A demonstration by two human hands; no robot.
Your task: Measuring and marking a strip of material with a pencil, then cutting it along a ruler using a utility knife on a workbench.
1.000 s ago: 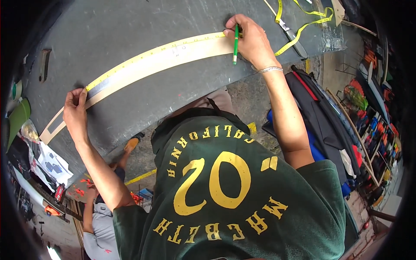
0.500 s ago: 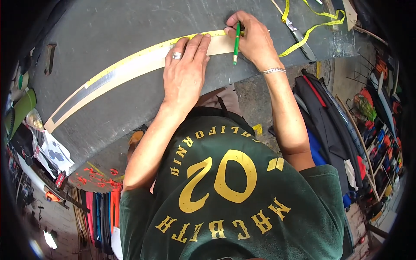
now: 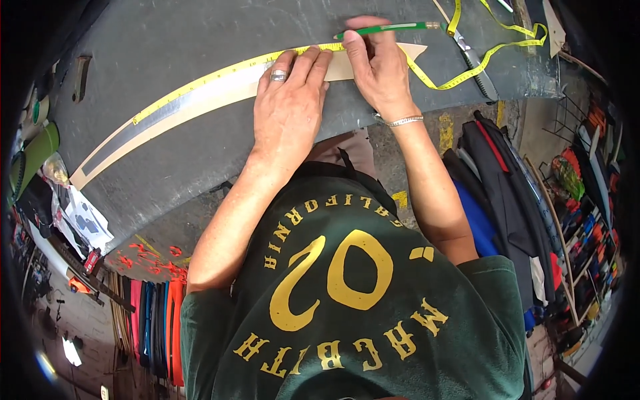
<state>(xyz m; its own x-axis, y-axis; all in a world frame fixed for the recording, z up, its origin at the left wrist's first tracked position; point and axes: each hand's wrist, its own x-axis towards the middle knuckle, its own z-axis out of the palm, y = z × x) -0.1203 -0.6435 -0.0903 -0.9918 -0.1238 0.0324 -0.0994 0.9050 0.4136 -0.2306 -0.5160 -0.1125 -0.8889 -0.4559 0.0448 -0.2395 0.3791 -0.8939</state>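
At 12 o'clock on the dark table (image 3: 173,40): two hands, one tape, one strip, one pencil

Count: one beige strip (image 3: 341,67), curved by the lens, lying from 9 o'clock up to a pointed end near 1. One yellow tape measure (image 3: 200,83) along its upper edge, end at 10 o'clock. One green pencil (image 3: 400,27), between 12 and 1, tip toward 9. One left hand (image 3: 290,110), just before 12: flat, fingers extended, pressing tape and strip, nothing gripped. One right hand (image 3: 383,73), just past 12: half curled, pencil pinched between thumb and fingers. One ring (image 3: 279,76) left, one bracelet (image 3: 403,121) right. One black-handled tool (image 3: 480,77) at 1–2 o'clock, tape slack crossing it. One short bar (image 3: 81,79) at 10. One printed sheet (image 3: 90,220) at 9, dark shapes on it.

Hidden/unclear: left fingers cover part of tape and strip; right hand covers another stretch of both, so contact underneath can't be told. Right fingertips behind the pencil blurred. Grey band within strip: slot or inlay, can't tell. Tape slack leaves the top edge near 1; two yellow stretches there, join out of frame. Tool's thin end also cut off at top. Most tape marks too small.
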